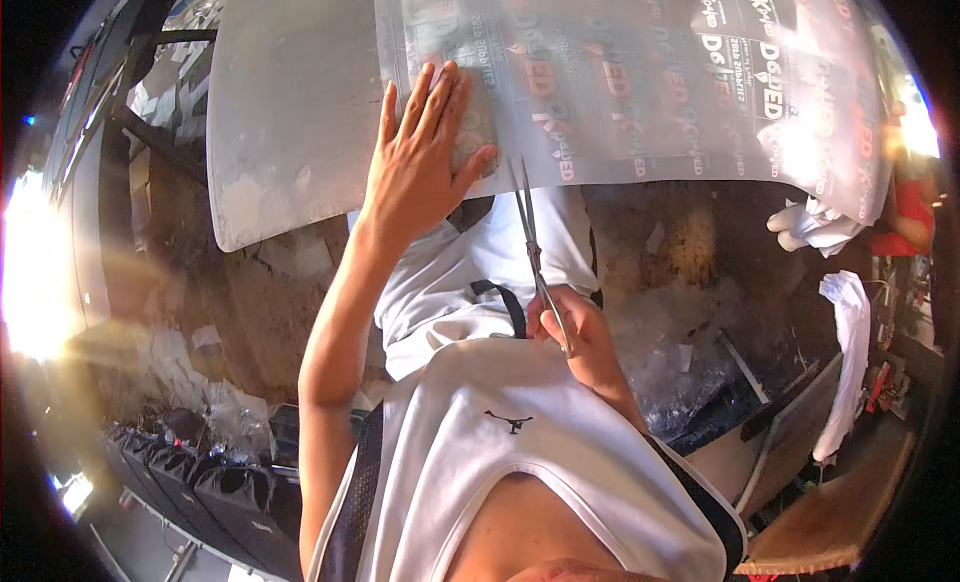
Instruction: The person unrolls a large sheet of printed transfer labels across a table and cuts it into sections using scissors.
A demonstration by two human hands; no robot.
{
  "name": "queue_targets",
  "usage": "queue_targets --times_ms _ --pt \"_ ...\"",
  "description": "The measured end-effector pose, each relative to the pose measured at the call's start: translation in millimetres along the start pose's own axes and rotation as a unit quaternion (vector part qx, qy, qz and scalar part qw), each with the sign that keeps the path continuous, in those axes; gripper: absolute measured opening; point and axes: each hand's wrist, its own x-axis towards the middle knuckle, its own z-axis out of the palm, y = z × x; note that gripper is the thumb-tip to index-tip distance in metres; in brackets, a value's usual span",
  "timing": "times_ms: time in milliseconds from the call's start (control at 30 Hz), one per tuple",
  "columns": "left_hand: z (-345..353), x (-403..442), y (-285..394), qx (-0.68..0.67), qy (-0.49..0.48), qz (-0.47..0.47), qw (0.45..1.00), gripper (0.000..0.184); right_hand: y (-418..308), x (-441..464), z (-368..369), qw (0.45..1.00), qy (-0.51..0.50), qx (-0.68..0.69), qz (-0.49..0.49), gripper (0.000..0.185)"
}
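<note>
A translucent printed plastic sheet (640, 92) lies across a grey board (290, 112), covering its middle and right. My left hand (425, 147) rests flat on the sheet near its left part, fingers stretched out. Below the sheet's front edge, my right hand (575, 327) is closed round the handles of long metal scissors (531, 237). The scissor blades point away from me, slightly apart at the tips, and reach the sheet's front edge just right of my left hand. How the blades lie against the sheet is hard to tell.
Scraps litter the dark floor (270, 312). White cloth (845, 352) hangs at the right near a brown board (840, 502). Another person in red (905, 222) stands at the far right edge. Black bags or cases (210, 492) are at the lower left.
</note>
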Motion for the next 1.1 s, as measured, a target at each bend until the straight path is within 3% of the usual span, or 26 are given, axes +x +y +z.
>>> queue_targets --times_ms 333,633,700,1100 --pt "-4 -1 -2 -0.032 0.013 0.019 0.999 0.086 -18 10 11 0.999 0.024 -0.041 0.02 0.024" --pt "-2 -2 -1 -0.009 0.006 0.018 1.0 0.086 -19 17 19 0.998 0.06 -0.005 0.003 0.026" --pt "-3 -1 0 -0.006 0.004 0.015 1.0 0.086 -19 16 17 0.999 0.043 -0.013 0.013 0.037" --pt "0 -1 0 -0.005 0.009 0.011 1.0 0.087 -19 18 22 0.998 0.05 0.021 -0.006 0.035"
